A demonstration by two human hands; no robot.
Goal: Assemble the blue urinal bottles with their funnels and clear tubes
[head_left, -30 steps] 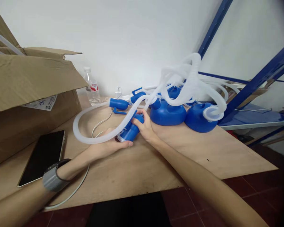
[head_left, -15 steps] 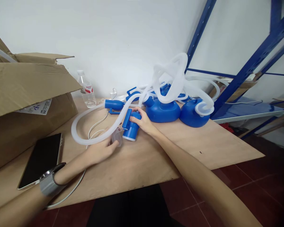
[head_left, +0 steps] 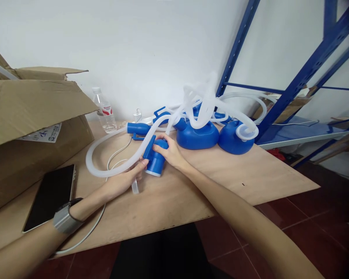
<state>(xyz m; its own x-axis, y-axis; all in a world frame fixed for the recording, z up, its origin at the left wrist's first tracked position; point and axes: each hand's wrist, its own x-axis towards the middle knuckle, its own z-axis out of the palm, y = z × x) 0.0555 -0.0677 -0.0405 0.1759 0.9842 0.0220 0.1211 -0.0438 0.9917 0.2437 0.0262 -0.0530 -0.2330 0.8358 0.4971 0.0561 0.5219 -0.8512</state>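
Note:
A blue urinal head (head_left: 155, 164), with a side handle and a pale rim, is tilted just above or on the table with its rim toward me. My right hand (head_left: 170, 151) grips it from behind, thumb on top. At the lower end of its handle, the fingers of my left hand (head_left: 130, 172) pinch the piece. A translucent cap (head_left: 135, 186) shows edge-on beneath the left fingers; its link to the head is hidden. The white corrugated hose (head_left: 100, 172) curves over the left hand toward another blue urinal head (head_left: 138, 128). Blue urinal bottles (head_left: 197, 135) stand behind, under coiled hose.
To the left are an opened cardboard box (head_left: 40, 108), a dark tablet (head_left: 50, 197) and a white cable (head_left: 94, 228). A water bottle (head_left: 106, 114) stands near the wall. Another blue bottle (head_left: 235, 141) sits at right, beside the blue metal shelf (head_left: 291, 133). The table's front edge is close to me.
My left hand has moved from the flat-facing translucent cap up to the urinal head's handle; the cap now hangs edge-on. The head has shifted slightly left and down. The coiled hose behind has swayed.

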